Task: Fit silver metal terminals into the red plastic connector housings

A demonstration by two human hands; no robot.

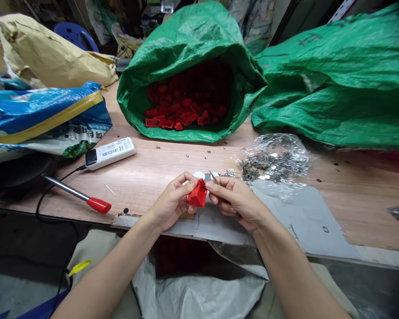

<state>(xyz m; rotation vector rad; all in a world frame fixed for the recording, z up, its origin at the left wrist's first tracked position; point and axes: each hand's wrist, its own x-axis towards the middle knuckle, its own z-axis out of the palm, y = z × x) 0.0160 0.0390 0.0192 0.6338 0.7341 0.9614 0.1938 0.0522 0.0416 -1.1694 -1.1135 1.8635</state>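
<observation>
Between the thumb and fingers of my left hand is a small red plastic housing, its hollow side turned towards my right hand. My right hand is closed around a thin pointed metal tool, whose slim end sticks up past the fingers. The right fingertips meet the edge of the red housing; whether they also pinch a small part there is hidden. Both hands are above a grey mat at the table's front edge. Right behind them lies a clear plastic bag with many small metal parts.
A green woven sack gapes open at the back, holding many red plastic pieces. Another green sack lies to its right. On the left are a white power bank, a red-handled lever and a blue bag. A grey bag hangs open below the edge.
</observation>
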